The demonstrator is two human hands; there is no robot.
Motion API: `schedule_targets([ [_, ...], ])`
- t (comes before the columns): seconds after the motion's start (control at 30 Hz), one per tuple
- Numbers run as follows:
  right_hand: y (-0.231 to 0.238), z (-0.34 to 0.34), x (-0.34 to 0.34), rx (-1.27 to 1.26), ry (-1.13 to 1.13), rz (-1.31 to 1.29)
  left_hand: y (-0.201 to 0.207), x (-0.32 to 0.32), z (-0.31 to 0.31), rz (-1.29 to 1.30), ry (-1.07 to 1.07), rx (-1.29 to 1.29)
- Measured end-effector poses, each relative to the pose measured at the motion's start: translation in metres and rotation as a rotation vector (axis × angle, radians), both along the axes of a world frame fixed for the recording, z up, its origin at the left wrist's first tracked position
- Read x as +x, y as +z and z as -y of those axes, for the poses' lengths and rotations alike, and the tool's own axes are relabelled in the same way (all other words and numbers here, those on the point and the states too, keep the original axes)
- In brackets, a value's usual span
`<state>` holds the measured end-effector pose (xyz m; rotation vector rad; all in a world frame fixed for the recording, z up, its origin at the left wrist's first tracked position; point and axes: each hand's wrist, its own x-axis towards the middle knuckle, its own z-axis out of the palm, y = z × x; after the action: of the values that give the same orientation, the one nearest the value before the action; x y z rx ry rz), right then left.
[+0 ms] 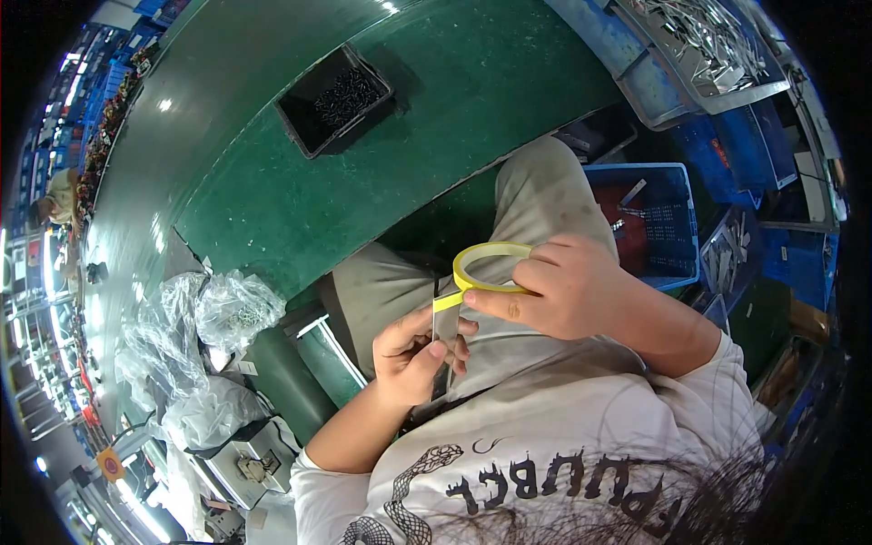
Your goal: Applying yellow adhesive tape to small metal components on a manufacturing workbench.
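My left hand (pixel 413 356) is closed around a narrow, flat metal piece (pixel 444 329) above my lap, its upper end sticking out past the fingers. A band of yellow tape lies across that upper end. The tape leads to the roll of yellow tape (pixel 465 265), which my right hand (pixel 565 289) grips by its right side, fingers through and around the ring. My right fingertip is beside the taped end. The lower part of the metal piece is partly covered by my left fingers.
A black bin (pixel 313 136) of small dark parts stands on the green table (pixel 472 100). On the right are a blue crate (pixel 683 218) with a few metal pieces and a grey tray (pixel 672 91) heaped with metal parts. Clear plastic bags (pixel 232 309) lie at the left.
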<state>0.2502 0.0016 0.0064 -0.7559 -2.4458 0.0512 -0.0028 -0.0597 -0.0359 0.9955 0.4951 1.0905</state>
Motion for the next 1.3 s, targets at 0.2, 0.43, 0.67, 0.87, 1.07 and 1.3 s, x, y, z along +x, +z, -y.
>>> schedule_targets([
  [0.2, -0.003, -0.009, 0.003, 0.004, -0.012, 0.04, -0.008, 0.006, -0.007, -0.044, -0.004, 0.005],
  [0.43, -0.006, -0.032, -0.003, 0.013, 0.009, 0.163, 0.013, 0.021, -0.031, -0.07, 0.197, -0.346],
  [0.67, 0.02, -0.079, -0.013, 0.188, 0.051, 0.156, 0.044, 0.033, -0.086, -0.337, 0.357, -0.381],
  [0.87, 0.047, -0.144, -0.019, 0.308, 0.012, 0.226, 0.067, 0.035, -0.154, -0.431, 0.489, -0.221],
  [1.07, 0.055, -0.197, -0.009, 0.363, 0.005, 0.275, 0.092, 0.031, -0.218, -0.854, 0.539, -0.122],
  [1.3, 0.043, -0.228, -0.016, 0.378, 0.003, 0.38, 0.094, 0.027, -0.251, -1.059, 0.458, -0.121],
])
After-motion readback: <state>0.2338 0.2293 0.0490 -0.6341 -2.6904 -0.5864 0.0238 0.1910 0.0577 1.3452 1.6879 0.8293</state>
